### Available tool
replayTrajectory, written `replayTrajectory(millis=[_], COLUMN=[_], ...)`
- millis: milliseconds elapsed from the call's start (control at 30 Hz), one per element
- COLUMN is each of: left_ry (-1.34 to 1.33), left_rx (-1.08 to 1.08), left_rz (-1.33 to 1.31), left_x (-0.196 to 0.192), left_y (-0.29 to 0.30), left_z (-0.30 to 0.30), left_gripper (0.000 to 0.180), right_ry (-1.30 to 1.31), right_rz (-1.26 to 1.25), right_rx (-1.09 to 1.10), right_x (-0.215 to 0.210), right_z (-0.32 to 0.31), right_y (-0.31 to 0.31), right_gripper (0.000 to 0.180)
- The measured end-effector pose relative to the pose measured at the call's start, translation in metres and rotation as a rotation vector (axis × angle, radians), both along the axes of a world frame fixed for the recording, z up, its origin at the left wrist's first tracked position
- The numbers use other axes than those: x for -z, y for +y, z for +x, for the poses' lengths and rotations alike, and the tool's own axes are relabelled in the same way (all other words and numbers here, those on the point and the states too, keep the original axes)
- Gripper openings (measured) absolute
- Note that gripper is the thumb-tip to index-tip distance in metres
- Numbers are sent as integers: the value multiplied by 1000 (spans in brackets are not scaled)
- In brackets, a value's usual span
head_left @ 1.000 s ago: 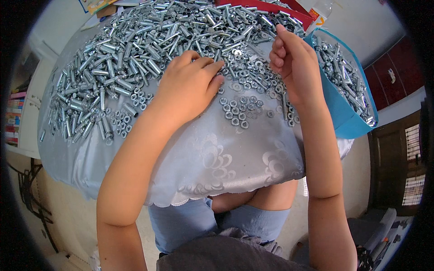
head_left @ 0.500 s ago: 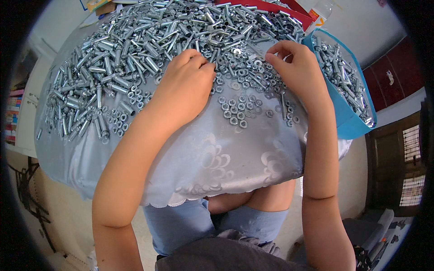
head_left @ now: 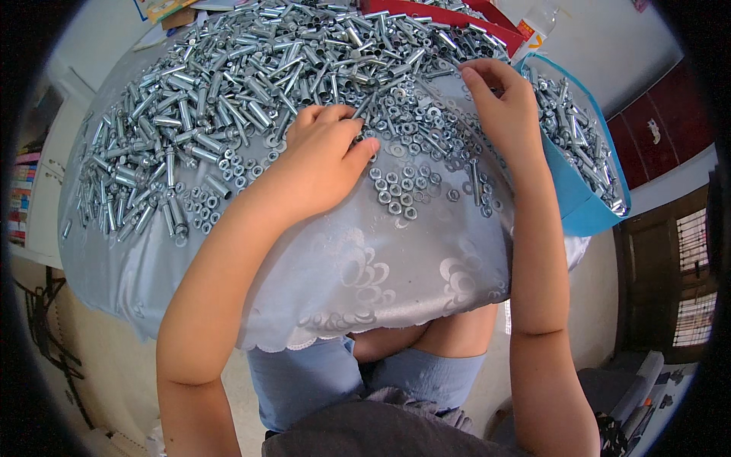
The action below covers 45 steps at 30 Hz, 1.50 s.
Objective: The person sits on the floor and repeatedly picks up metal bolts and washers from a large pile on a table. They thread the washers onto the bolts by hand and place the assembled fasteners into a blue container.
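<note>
My left hand (head_left: 326, 156) rests palm down at the near edge of the metal pile, its fingers curled among hex nuts and its thumb low beside them. Whatever lies between those fingertips is too small to make out. To the right, my right hand (head_left: 504, 107) is raised over the pile's right side, thumb and forefinger pinched together; what they hold, if anything, I cannot tell. Loose nuts and washers (head_left: 415, 114) lie between the hands. A group of hex nuts (head_left: 401, 184) sits nearer me on the cloth, with an upright-lying bolt (head_left: 475, 181) to its right.
A large heap of sleeve anchors and metal tubes (head_left: 221, 84) covers the far and left table. At right stands a blue box (head_left: 582, 199) full of bolts with sleeves (head_left: 571, 133). Behind are a red box (head_left: 499, 29) and a clear bottle (head_left: 537, 27). A silvery tablecloth (head_left: 396, 259) hangs over the front edge.
My left hand has shifted slightly right and nearer, and its thumb now shows further out. My right hand has moved a little up and right.
</note>
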<state>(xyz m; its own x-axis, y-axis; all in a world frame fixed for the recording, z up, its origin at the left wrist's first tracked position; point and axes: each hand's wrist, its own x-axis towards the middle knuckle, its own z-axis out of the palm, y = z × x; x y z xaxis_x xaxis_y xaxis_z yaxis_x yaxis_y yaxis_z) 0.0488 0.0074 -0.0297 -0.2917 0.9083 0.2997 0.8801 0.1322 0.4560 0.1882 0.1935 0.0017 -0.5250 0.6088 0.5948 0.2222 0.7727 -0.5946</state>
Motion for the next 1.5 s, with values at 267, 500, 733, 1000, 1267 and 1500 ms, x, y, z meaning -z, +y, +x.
replayTrajectory(millis=[267,500,733,1000,1267,1500], left_ry=[-170,-473,-795,-959,-1014,-903], left_rx=[-5,-101,-1,27,85,88], left_rz=[134,285,428,481,436,451], left_x=[-5,-16,-11,-19,-19,-24], left_y=[0,2,5,5,3,-1], left_z=[-6,-17,-25,-23,-15,-9], left_gripper=[27,17,17,18,19,20], right_ry=[276,-57,-314,-377,230,213], right_rz=[-169,13,272,586,-1042,-884], right_rx=[-72,-119,-172,-142,-501,-484], right_x=[0,18,25,15,7,-5], right_z=[-4,-16,-34,-58,-22,-14], right_y=[6,-5,0,8,-46,-58], right_gripper=[16,19,34,23,34,26])
